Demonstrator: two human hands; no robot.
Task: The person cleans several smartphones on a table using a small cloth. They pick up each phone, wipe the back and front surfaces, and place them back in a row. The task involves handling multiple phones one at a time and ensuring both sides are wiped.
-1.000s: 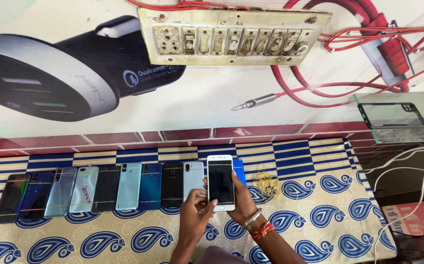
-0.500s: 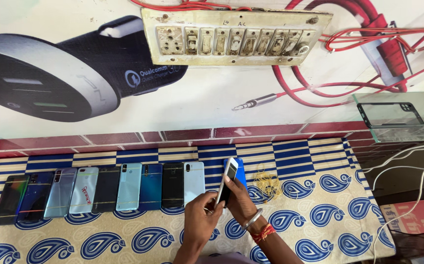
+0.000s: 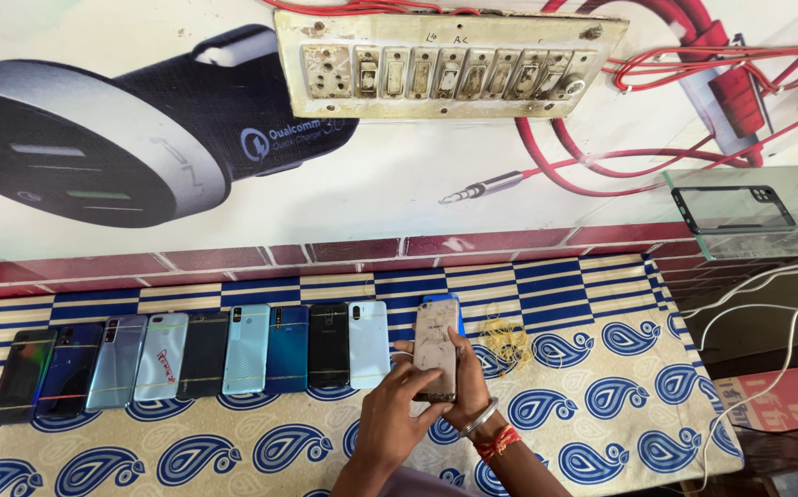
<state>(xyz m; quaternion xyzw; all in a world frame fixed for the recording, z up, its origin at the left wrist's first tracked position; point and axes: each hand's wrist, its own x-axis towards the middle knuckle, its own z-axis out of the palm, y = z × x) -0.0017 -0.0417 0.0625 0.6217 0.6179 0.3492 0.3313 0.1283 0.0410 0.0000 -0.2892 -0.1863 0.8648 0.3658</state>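
The right hand [image 3: 469,387] wears a silver bangle [image 3: 478,421] and red threads [image 3: 498,444].

Phone row [image 3: 206,357] left of held phone [image 3: 438,345]

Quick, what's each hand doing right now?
Left hand: fingers on the phone's back.
Right hand: closed on the phone.

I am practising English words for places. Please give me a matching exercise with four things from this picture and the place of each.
Things:
1. worn phone
2. switchboard
3. tangle of yellow bands
4. clear phone case

Places:
A. on the glass shelf at the right
B. on the patterned cloth, right of the hands
C. held in both hands
D. on the wall at the top

Pairs: 1-C, 2-D, 3-B, 4-A
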